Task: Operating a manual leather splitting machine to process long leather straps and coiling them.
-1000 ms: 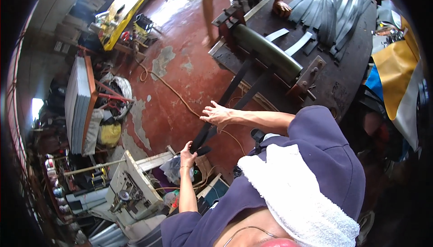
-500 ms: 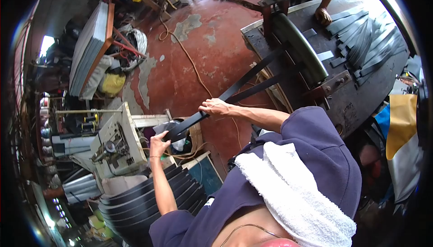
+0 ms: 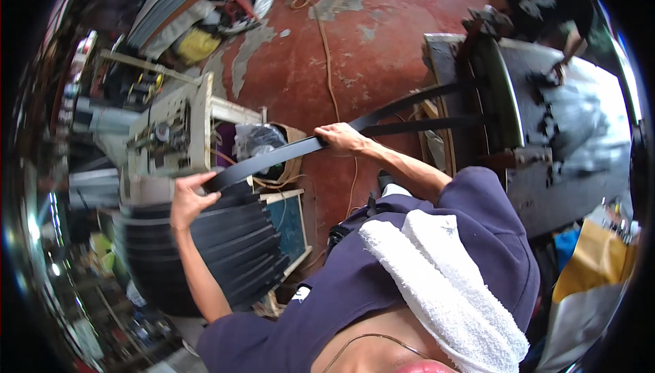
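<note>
A flat black strip [image 3: 269, 158] is stretched between my two hands. My left hand [image 3: 194, 199] closes its fingers round the strip's left end, above a stack of dark strips [image 3: 205, 250]. My right hand [image 3: 341, 139] grips it farther along, in the middle of the view. Beyond that hand, two black lengths [image 3: 426, 126] spread apart and run right to a roller machine [image 3: 503, 93] on a dark table [image 3: 573, 199]. Whether both lengths reach my left hand is hard to tell.
Another person's hand [image 3: 561, 69] is over the far side of the table. A sewing machine [image 3: 164, 131] stands at left, beside a box with plastic bags [image 3: 259, 142]. An orange cord [image 3: 327, 59] crosses the red floor [image 3: 389, 39]. Stacked sheets [image 3: 174, 5] lean at the far left.
My left hand has moved left and slightly up with the strip end, over the dark stack. My right hand has shifted slightly right and up. The whole view has turned.
</note>
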A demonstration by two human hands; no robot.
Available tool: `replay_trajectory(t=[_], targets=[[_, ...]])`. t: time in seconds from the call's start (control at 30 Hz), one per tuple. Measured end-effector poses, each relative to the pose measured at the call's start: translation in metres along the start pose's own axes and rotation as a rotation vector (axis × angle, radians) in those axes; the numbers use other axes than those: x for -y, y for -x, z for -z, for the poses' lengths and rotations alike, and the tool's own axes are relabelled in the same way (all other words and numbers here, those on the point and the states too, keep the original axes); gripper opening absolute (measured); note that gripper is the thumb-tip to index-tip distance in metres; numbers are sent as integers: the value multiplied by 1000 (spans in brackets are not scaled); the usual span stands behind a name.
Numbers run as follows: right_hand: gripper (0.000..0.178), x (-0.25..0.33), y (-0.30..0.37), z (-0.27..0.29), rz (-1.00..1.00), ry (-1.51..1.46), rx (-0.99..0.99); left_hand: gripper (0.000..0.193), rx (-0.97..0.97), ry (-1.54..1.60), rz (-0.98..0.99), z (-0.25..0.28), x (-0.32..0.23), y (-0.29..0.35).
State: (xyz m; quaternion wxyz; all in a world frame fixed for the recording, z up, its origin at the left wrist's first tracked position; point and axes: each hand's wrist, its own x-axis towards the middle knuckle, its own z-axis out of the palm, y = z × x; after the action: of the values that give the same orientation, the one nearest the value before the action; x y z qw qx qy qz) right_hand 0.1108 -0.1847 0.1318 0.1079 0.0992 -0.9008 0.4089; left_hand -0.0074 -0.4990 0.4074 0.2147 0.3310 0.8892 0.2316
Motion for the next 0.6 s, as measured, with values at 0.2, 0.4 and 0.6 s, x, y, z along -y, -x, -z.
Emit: replay_trajectory(t=[0.2,0.4,0.6], targets=[[46,43,8,12,-16,-106,89,44,-70,179,-127,41,0,45],[32,93,2,24,46,-59,-136,43,-137,529,-131,64,-18,116],[20,123,-15,57,50,-251,-310,46,-260,-12,-79,109,-56,228]])
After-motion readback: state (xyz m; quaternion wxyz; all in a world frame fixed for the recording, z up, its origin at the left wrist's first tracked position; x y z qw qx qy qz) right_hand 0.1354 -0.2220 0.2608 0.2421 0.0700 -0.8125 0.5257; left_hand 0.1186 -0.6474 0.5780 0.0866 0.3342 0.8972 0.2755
